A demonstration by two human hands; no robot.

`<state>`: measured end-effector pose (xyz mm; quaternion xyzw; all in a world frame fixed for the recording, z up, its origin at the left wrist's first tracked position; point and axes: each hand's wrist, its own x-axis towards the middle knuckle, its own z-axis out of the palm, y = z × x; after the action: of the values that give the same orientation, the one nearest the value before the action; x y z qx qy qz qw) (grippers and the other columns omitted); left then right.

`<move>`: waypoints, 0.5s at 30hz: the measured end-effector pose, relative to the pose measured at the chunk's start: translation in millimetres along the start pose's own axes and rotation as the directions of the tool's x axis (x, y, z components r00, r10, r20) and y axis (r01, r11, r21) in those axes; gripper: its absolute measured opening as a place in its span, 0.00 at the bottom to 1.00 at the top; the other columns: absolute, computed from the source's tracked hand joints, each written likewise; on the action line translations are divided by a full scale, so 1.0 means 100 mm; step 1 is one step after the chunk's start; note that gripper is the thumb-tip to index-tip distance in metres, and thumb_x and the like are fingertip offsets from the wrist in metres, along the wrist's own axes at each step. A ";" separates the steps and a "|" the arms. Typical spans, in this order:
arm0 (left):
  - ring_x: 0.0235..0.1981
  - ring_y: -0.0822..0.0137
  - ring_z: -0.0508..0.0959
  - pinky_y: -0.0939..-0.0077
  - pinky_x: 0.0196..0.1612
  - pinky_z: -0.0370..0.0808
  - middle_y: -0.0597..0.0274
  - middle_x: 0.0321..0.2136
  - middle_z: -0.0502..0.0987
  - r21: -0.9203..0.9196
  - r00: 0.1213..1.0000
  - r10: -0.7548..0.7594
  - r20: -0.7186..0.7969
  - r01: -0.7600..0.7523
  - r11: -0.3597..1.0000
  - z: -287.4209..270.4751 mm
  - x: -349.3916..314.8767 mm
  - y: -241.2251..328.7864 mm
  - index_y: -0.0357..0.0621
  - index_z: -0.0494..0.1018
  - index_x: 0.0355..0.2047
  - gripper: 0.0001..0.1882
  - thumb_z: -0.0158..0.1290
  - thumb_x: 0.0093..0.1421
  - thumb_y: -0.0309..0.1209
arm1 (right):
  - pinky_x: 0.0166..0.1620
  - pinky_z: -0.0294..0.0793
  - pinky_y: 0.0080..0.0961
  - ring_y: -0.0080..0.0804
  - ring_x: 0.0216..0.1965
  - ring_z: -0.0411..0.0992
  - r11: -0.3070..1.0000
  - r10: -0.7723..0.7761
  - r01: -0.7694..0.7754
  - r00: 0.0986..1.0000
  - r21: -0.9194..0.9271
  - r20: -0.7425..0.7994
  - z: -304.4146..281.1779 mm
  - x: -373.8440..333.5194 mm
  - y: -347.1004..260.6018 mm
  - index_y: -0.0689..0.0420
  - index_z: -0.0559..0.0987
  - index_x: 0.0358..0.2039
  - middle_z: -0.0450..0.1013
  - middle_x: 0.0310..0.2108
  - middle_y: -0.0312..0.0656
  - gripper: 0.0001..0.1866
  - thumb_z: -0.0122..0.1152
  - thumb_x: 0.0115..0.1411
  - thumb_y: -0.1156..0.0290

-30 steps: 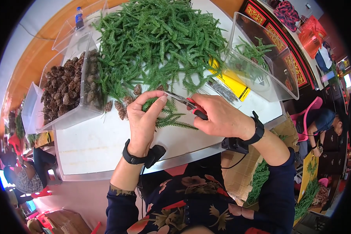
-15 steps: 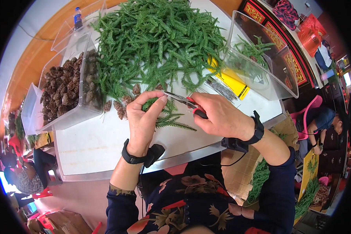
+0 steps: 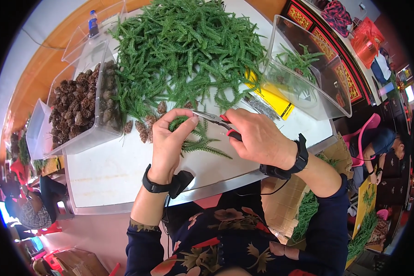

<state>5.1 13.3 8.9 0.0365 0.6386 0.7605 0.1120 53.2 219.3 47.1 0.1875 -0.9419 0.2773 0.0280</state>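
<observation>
My left hand [image 3: 169,142] pinches a green artificial pine sprig [image 3: 201,140] between thumb and forefinger; its needled branches hang to the right under the fingers. In my right hand [image 3: 262,140] is a pair of pliers [image 3: 215,119] with red and black handles. The plier jaws reach left to my left fingertips, at the end of the sprig; what lies between the jaws is too small to make out. Just beyond my left hand, several pine cones [image 3: 147,127] lie loose on the white table [image 3: 110,179].
A large heap of green sprigs [image 3: 188,46] covers the far table. At left stands a clear bin of pine cones [image 3: 76,106]; at right, a clear bin [image 3: 308,94] with a few sprigs. A yellow packet [image 3: 273,102] and thin wires [image 3: 260,106] lie beside the heap. Other people sit farther off.
Both hands stay close together with the plier jaws at the left fingertips. The pliers and the sprig have shifted only slightly.
</observation>
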 end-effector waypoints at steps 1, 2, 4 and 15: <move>0.24 0.84 0.70 0.89 0.29 0.65 0.71 0.25 0.76 -0.051 0.998 -0.050 0.032 0.052 0.997 -0.03 0.01 0.00 0.38 0.77 0.34 0.06 0.58 0.56 0.24 | 0.32 0.71 0.41 0.54 0.31 0.71 1.000 0.004 -0.004 1.000 -0.019 -0.006 -0.01 0.00 -0.01 0.64 0.69 0.37 0.70 0.29 0.52 0.15 0.59 0.48 0.77; 0.23 0.84 0.69 0.90 0.28 0.64 0.72 0.25 0.75 -0.100 0.993 -0.099 0.066 0.105 0.989 -0.04 0.02 0.00 0.39 0.77 0.34 0.05 0.58 0.56 0.23 | 0.32 0.72 0.41 0.53 0.32 0.72 0.999 0.007 -0.007 1.000 -0.038 -0.012 -0.01 0.01 -0.02 0.64 0.69 0.37 0.71 0.30 0.52 0.15 0.60 0.48 0.77; 0.23 0.84 0.69 0.89 0.28 0.64 0.71 0.25 0.76 -0.106 0.992 -0.099 0.074 0.107 0.989 -0.04 0.02 0.00 0.39 0.77 0.35 0.05 0.57 0.56 0.23 | 0.32 0.72 0.41 0.52 0.31 0.72 0.998 -0.004 0.003 1.000 -0.069 -0.024 -0.01 0.01 -0.01 0.64 0.69 0.38 0.70 0.30 0.51 0.16 0.60 0.48 0.77; 0.22 0.84 0.69 0.90 0.26 0.63 0.71 0.26 0.76 -0.165 0.978 -0.189 0.092 0.202 0.965 -0.06 0.08 -0.02 0.40 0.77 0.34 0.05 0.57 0.55 0.23 | 0.24 0.63 0.26 0.30 0.31 0.65 0.431 -0.294 0.017 0.948 -0.902 -0.123 -0.03 0.09 -0.16 0.56 0.72 0.48 0.62 0.29 0.36 0.20 0.56 0.53 0.71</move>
<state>-3.3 9.8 5.5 -0.0078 0.5657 0.7965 0.2133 50.8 205.5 59.6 0.1930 -0.9114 -0.2407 0.2721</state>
